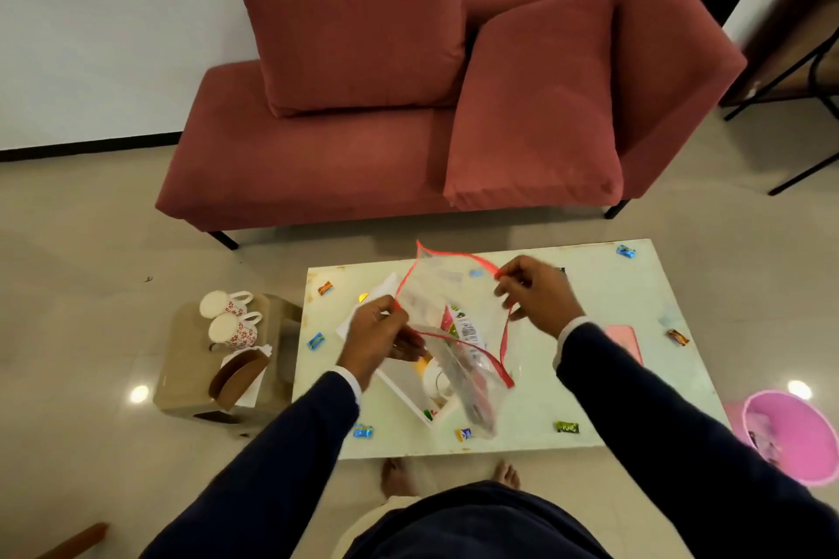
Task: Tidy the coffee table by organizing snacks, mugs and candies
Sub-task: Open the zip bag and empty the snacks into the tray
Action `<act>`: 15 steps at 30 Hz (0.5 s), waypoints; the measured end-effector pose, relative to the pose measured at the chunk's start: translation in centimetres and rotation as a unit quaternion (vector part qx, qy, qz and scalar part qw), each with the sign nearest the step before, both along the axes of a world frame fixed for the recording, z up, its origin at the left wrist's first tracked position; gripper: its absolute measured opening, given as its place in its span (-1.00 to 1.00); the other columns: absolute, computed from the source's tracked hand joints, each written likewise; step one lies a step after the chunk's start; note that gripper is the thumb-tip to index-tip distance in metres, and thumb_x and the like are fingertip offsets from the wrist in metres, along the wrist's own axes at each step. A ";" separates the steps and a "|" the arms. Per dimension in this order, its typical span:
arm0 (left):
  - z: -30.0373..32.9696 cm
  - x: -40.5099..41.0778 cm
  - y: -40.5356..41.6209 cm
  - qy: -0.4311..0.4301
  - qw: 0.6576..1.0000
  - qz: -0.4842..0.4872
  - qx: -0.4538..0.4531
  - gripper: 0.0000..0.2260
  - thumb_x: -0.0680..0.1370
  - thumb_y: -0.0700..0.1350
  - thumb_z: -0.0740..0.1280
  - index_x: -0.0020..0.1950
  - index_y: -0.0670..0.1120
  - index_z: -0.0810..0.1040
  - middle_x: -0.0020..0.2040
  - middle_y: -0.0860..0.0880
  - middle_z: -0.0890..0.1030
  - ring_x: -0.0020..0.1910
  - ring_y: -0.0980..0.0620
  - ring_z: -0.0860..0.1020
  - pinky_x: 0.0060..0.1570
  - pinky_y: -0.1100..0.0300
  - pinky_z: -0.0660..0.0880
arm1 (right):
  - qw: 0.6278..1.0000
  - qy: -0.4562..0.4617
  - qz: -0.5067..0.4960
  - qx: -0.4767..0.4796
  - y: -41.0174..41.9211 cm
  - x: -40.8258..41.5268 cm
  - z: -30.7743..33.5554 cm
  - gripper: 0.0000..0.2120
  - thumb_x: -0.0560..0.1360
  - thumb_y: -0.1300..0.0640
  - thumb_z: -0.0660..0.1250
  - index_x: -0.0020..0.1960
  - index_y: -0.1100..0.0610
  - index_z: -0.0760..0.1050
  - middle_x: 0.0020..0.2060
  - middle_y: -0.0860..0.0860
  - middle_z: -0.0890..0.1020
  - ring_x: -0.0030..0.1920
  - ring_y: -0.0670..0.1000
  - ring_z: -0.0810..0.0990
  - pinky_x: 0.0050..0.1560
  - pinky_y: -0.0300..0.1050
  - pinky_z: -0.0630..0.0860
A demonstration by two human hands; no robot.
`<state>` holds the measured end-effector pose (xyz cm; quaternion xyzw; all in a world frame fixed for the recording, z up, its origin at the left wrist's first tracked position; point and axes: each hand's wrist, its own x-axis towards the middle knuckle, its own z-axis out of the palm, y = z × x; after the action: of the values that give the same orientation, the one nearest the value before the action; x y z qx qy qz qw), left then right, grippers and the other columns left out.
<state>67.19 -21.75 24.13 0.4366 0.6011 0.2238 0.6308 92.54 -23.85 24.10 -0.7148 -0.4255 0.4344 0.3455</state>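
A clear plastic bag [447, 300] with a red zip edge hangs over the white coffee table [590, 286], with snack packets inside it. My left hand [379, 336] grips the bag's left rim and my right hand [535, 293] pinches its right rim, holding the mouth apart. Under the bag lies a white tray [402, 381] with small items in it. Several wrapped candies lie scattered on the table, such as a blue one [625, 251], a green one [566, 427] and a brown one [678, 336]. Two white mugs [229, 318] with red flowers stand on a low beige side table [181, 359].
A brown paper holder [238, 374] sits on the side table. A pink bin [792, 436] stands on the floor at the right, and a pink flat object [624, 338] lies on the table. A red sofa [408, 104] is behind the table.
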 end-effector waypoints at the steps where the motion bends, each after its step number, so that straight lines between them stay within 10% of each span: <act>1: -0.1 -1.2 0.6 0.022 1.000 0.011 -0.002 -0.85 0.66 -0.27 0.22 -0.09 -0.21 0.51 -0.28 -0.31 0.69 -0.33 -0.28 0.70 -0.24 -0.12 0.70 | 0.999 -0.044 -0.007 0.009 0.5 1.6 -0.2 -0.89 0.58 0.34 0.30 -0.04 0.17 0.55 -0.16 0.18 0.70 -0.34 0.04 0.63 -0.40 -0.20 0.61; 8: 0.2 -2.8 0.9 0.079 0.993 -0.073 0.040 -0.82 0.60 -0.32 0.27 -0.19 -0.17 0.39 -0.17 -0.22 0.74 -0.11 -0.19 0.75 -0.12 -0.11 0.69 | 0.978 -0.186 0.057 0.074 0.8 4.3 -0.6 -0.86 0.51 0.30 0.43 0.06 0.20 0.55 -0.04 0.03 0.61 -0.07 0.05 0.57 0.00 -0.10 0.55; 12: 1.2 -0.5 0.7 0.040 0.994 -0.048 0.087 -0.77 0.59 -0.34 0.30 -0.21 -0.16 0.36 -0.15 -0.24 0.74 -0.13 -0.14 0.75 -0.08 -0.17 0.68 | 0.941 -0.183 0.163 0.235 -1.0 -0.1 1.2 -0.77 0.52 -0.09 0.41 0.04 0.05 0.59 -0.05 -0.06 0.60 -0.02 -0.04 0.54 0.03 -0.18 0.46; 15: 1.9 0.3 0.7 0.008 0.988 -0.058 0.146 -0.74 0.63 -0.31 0.30 -0.23 -0.13 0.36 -0.14 -0.21 0.75 -0.11 -0.11 0.75 -0.10 -0.11 0.67 | 0.909 -0.154 0.385 0.046 -1.1 -3.9 1.5 -0.44 0.47 -0.34 0.33 0.32 -0.02 0.53 0.18 -0.06 0.63 0.15 -0.05 0.57 0.22 -0.12 0.47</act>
<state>67.47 -21.00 26.05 0.5601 0.5403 0.2684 0.5677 88.61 -25.00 25.62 -0.5364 -0.7353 0.3982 0.1142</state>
